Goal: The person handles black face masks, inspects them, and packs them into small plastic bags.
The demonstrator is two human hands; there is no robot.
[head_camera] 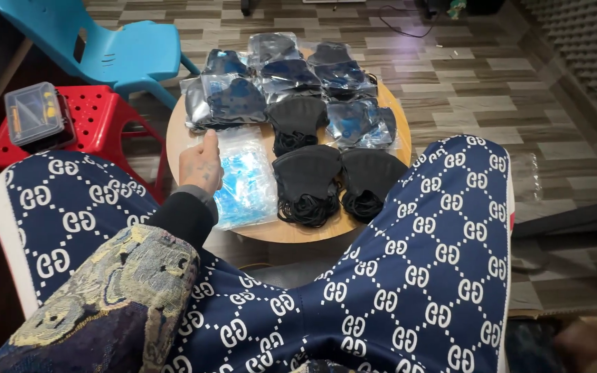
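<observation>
- Nearest: person's legs in navy trousers w/ white repeat pattern [416, 276] spread either side of the small round wooden counter [281, 231], so everything on it sits within easy reach.
- Left hand [200, 166] – arm in a dark cuff and brocade-type sleeve runs up from bottom left; hand rests at the counter's left edge, back of hand to camera, index finger straight and pointing away, other fingers look loosely curled. Grips nothing; fingers narrow, not spread.
- Just right of the fingers, touching or nearly so: clear plastic bag of light-blue face masks [244, 181], lying flat at the near-left of the counter. Judged: kept closest since it's the item the hand is at.
- Further right of the fingers: loose black face masks [307, 185] in stacks, ear loops bunched at the near ends; another stack [369, 181] beside it, a third [297, 119] behind. Unbagged ones are grouped together, prob. to keep them apart from the bagged.
- Beyond the fingers: dark masks in clear plastic sleeves [233, 98], overlapping in rows to the counter's far edge.
- Left of the fingers, off the counter: red plastic stool [95, 117] carrying a small clear-lidded box [34, 114]; blue plastic chair [115, 48] behind it.
- Right hand: not clearly seen; a blurred shape at bottom right can't be identified, so can't tell its fingers' state.
</observation>
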